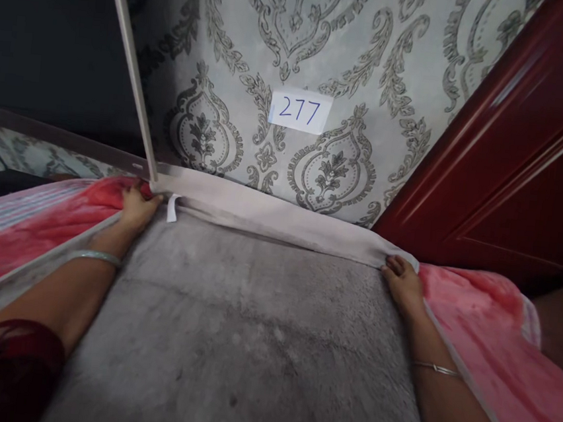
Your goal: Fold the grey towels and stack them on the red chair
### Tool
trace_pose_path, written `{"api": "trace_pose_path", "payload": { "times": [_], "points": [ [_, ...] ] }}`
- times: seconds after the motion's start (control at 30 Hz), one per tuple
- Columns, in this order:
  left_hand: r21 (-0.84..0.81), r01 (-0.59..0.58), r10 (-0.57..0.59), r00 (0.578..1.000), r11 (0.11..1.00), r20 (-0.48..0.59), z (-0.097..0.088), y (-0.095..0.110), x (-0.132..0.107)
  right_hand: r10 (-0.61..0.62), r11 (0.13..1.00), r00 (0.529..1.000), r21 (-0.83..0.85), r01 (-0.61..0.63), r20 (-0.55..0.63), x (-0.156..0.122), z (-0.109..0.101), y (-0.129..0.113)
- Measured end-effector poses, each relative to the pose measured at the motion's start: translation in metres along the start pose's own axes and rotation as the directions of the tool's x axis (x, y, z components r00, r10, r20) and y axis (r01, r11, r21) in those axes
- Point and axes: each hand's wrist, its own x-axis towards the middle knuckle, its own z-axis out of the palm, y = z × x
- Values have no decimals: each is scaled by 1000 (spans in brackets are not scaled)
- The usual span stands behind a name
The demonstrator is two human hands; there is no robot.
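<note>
At the bottom of the frame both forearms reach forward over a grey plush blanket (pixel 249 340) that fills the lower middle. A dark red sleeve covers the arm at the lower left corner, and each wrist wears a thin bangle. Under the blanket, a pink-red bedspread (pixel 489 324) shows on either side, at mid left and lower right.

Farther up, the left hand (pixel 138 209) rests at the blanket's far left corner, fingers curled over the pale beige border (pixel 280 221) near a small white tag (pixel 173 208); it seems to pinch the edge, though the fingertips are tucked out of sight. The right hand (pixel 403 282) lies at the far right corner with its fingers closed on the end of the same border.

In my judgement the border could slip from either hand if the pull becomes uneven, leaving the far edge skewed or bunched against the wall.

Beyond, grey damask wallpaper (pixel 366 60) carries a paper label (pixel 300 110) reading 277. A pale metal frame bar (pixel 129 63) slants down at the upper left, and a dark red door (pixel 525 161) fills the upper right. What lies in the dark area at the upper left is hard to make out, and the blanket's near edge is cut off.
</note>
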Motion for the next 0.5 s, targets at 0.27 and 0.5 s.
{"api": "trace_pose_path", "payload": {
  "times": [0.27,0.5],
  "points": [
    [154,-601,475,742,785,473,19,44,-52,-551,730,747,-219,648,372,-38,21,-54],
    [287,-617,289,664,733,690,41,28,-40,-216,699,855,-537,473,472,-30,24,-27]
  ]
}}
